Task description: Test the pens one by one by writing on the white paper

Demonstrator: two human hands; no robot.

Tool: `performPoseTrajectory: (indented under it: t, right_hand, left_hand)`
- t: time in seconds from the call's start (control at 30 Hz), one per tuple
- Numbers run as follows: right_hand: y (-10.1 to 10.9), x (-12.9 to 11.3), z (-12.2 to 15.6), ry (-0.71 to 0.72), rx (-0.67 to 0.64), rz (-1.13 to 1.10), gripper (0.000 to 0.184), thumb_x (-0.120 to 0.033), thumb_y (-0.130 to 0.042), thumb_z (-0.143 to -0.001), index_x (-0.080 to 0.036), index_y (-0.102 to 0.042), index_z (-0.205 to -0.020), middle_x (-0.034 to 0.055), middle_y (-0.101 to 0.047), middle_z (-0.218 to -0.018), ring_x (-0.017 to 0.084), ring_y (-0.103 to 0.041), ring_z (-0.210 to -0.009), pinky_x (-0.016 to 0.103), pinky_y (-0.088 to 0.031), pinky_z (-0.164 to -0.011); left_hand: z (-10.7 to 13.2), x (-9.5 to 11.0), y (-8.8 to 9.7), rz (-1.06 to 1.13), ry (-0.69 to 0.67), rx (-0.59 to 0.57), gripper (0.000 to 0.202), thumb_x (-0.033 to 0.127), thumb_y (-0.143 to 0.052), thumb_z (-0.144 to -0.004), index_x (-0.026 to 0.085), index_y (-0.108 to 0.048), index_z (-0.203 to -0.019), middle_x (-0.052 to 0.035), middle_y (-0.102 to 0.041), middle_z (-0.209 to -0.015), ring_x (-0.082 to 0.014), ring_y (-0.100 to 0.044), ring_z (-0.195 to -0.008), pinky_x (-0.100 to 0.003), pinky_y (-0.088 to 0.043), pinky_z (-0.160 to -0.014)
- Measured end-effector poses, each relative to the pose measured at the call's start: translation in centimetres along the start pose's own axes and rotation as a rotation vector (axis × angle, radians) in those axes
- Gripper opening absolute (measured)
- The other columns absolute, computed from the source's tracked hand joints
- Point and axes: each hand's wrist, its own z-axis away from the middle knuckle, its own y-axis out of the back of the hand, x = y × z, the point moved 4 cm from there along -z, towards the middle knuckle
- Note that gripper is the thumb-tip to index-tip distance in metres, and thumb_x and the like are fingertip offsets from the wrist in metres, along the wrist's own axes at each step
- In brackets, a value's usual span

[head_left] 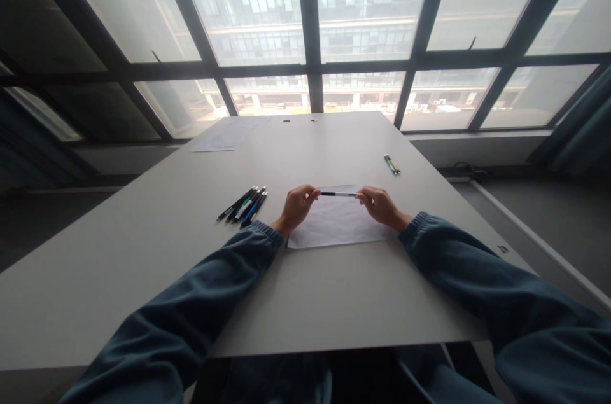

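Observation:
Between my two hands a pen (pixel 338 194) with a dark grip and a clear barrel is stretched level, sideways to me. My left hand (pixel 299 205) pinches its dark end. At the other end, the fingers of my right hand (pixel 380 205) are closed on the barrel. A sheet of white paper (pixel 337 226) lies flat on the table beneath the pen, partly covered by both hands. Left of my left hand rests a bunch of several pens (pixel 243 205), black, green and blue, side by side.
The white table (pixel 334 302) reaches toward large windows (pixel 365 9). A couple of slim pens or refills (pixel 392 164) lie at its right side. More paper sheets (pixel 222 135) are at the far left. A pale rail (pixel 534 238) runs along the floor at right.

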Motion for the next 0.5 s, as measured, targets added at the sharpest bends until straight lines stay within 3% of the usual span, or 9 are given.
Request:
performPoseTrajectory:
  t: [0.3, 0.4, 0.5]
  right_hand:
    - [0.13, 0.00, -0.06, -0.010, 0.025, -0.001, 0.037, -0.039, -0.045, -0.103, -0.020, -0.059, -0.074, 0.0025, -0.060, -0.069, 0.015, -0.051, -0.062, 0.028, -0.038, -0.063]
    - [0.12, 0.00, -0.09, -0.012, 0.031, 0.005, 0.037, -0.039, -0.045, -0.103, -0.020, -0.058, -0.074, 0.0022, -0.059, -0.068, 0.015, -0.050, -0.061, 0.028, -0.037, -0.063]
    - [0.11, -0.02, -0.12, -0.010, 0.032, 0.011, 0.037, -0.039, -0.045, -0.103, -0.020, -0.058, -0.074, 0.0021, -0.059, -0.068, 0.015, -0.050, -0.061, 0.028, -0.037, -0.063]
  left_hand:
    - [0.19, -0.37, -0.19, 0.042, -0.057, 0.049, 0.024, 0.042, -0.067, -0.091, 0.019, -0.072, -0.087, -0.0037, -0.073, -0.080, -0.0142, -0.063, -0.068, -0.027, -0.050, -0.064]
    - [0.18, -0.52, -0.32, 0.043, -0.071, 0.035, 0.023, 0.043, -0.070, -0.089, 0.020, -0.071, -0.091, -0.0038, -0.073, -0.083, -0.0146, -0.064, -0.070, -0.027, -0.050, -0.063]
    - [0.13, -0.77, -0.41, 0.057, -0.041, 0.016, 0.035, 0.047, -0.072, -0.086, 0.020, -0.069, -0.107, -0.0057, -0.074, -0.096, -0.0150, -0.065, -0.074, -0.026, -0.049, -0.063]
